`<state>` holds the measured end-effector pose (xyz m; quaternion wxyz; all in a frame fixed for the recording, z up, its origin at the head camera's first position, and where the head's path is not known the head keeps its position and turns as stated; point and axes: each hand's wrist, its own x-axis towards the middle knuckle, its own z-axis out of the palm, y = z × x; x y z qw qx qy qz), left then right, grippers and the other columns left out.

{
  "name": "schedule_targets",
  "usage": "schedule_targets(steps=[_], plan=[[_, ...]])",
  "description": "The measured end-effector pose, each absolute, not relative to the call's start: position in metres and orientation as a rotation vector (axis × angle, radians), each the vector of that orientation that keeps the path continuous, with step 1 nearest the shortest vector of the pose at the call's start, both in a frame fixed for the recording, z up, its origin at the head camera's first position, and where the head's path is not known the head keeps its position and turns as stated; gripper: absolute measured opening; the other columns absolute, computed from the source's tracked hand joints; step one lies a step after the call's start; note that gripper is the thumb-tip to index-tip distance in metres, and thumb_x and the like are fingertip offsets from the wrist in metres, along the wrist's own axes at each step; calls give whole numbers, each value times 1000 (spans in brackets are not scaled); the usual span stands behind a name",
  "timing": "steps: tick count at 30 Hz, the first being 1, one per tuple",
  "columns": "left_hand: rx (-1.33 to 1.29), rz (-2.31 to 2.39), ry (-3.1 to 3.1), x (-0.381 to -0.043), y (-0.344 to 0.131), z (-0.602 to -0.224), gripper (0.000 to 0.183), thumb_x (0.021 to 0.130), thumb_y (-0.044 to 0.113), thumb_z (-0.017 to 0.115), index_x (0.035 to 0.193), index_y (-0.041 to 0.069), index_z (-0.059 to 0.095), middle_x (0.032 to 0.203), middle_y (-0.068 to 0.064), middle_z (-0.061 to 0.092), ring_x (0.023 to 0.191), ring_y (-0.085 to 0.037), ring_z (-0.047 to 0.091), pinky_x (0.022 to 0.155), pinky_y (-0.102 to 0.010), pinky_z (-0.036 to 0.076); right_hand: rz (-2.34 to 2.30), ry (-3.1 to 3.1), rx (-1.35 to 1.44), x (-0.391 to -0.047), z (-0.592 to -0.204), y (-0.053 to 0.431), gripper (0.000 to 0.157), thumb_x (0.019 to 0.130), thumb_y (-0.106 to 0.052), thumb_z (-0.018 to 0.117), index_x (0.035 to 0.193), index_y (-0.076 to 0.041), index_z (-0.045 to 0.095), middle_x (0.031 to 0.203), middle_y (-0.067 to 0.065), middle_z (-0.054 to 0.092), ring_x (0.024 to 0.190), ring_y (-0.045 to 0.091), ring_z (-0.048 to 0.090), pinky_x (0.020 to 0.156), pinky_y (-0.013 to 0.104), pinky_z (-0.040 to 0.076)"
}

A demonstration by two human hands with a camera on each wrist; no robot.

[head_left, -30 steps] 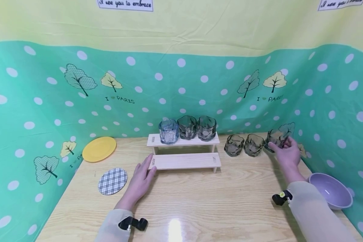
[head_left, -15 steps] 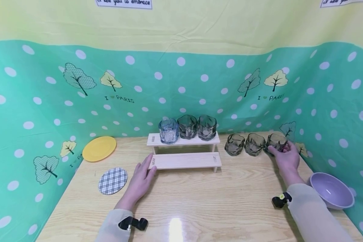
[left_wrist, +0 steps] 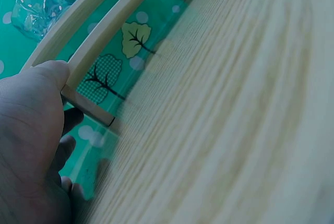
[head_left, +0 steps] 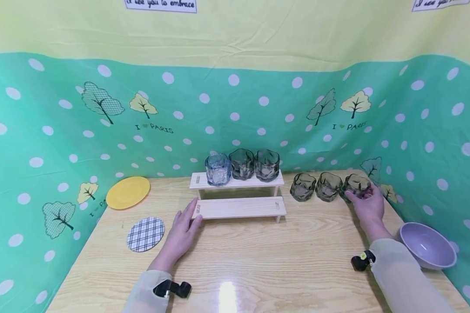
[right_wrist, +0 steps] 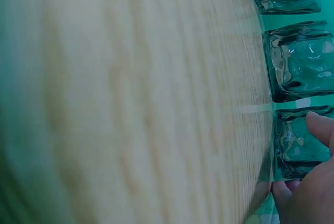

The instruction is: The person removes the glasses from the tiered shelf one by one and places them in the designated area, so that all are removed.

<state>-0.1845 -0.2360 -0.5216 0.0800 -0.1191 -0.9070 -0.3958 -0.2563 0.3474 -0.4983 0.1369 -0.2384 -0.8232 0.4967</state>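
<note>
At the right end of a row of smoky glass tumblers, my right hand [head_left: 370, 208] holds a dark tumbler [head_left: 355, 182] between thumb and fingers. In the right wrist view this held tumbler [right_wrist: 300, 140] stands upright on the table. Two matching tumblers, the middle one [head_left: 329, 187] and the left one [head_left: 303, 187], stand beside it. My left hand [head_left: 182, 234] rests against the left end of the lower step of a two-tier wooden rack [head_left: 239, 208], its fingers fairly straight. The left wrist view shows the thumb touching the rack's corner, the other fingers partly hidden.
On the upper tier stand a blue tumbler [head_left: 218, 170] and two grey tumblers, one in the middle [head_left: 241, 165], one at right [head_left: 267, 166]. A yellow plate [head_left: 128, 192] and checked coaster [head_left: 146, 234] lie left. A purple bowl [head_left: 427, 245] sits by the right forearm.
My right hand has lowered the dark tumbler onto the table, level with the two beside it, and moved slightly left. The left hand has stayed at the rack.
</note>
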Motion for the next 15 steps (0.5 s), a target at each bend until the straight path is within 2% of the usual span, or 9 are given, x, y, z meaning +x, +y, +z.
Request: schedule_targets(steps=[3,4,6,8,10,13,15], plan=[[-362,-1185,-2704,-185,-236,-522,66,121,36,46,175,4,25,177,-23,31,163,-40,31,136,-64,4,1394,-2408,-650,-255,-499,347,80,104,-33,80,166,-3,39,141,19,55,118,28,54,101,45,53],[-363,-1184,-2700,-185,-235,-522,66,121,36,46,175,4,25,177,-24,31,163,-41,31,136,-64,4,1380,-2417,-633,-255,-499,347,78,104,-33,80,164,-1,41,140,20,55,117,29,54,100,45,52],[-364,-1181,-2697,-185,-235,-522,66,121,35,46,175,3,26,177,-25,31,163,-41,31,135,-65,5,1379,-2427,-600,-252,-497,346,78,105,-30,80,164,1,39,147,26,53,127,38,55,107,49,52],[-365,-1176,-2696,-185,-235,-522,66,121,35,45,175,2,26,176,-25,31,163,-42,31,135,-65,5,1399,-2429,-590,-249,-495,345,87,104,-28,80,170,1,31,162,31,42,145,47,46,121,56,45],[-364,-1175,-2697,-184,-235,-522,65,121,34,46,175,2,26,176,-25,31,163,-41,31,135,-65,5,1422,-2434,-595,-245,-491,344,99,104,-29,80,175,-2,16,175,30,25,159,52,29,130,63,31],[-358,-1171,-2699,-184,-234,-521,65,121,34,46,175,3,25,177,-24,31,163,-40,31,135,-65,5,1449,-2434,-615,-239,-484,341,110,104,-33,80,178,-8,2,181,27,6,164,53,13,133,66,21],[-355,-1173,-2699,-184,-234,-520,65,121,34,46,175,4,25,177,-24,31,163,-40,30,135,-64,4,1436,-2443,-613,-237,-478,338,113,104,-35,80,178,-10,-1,182,25,-1,165,53,7,133,68,17]])
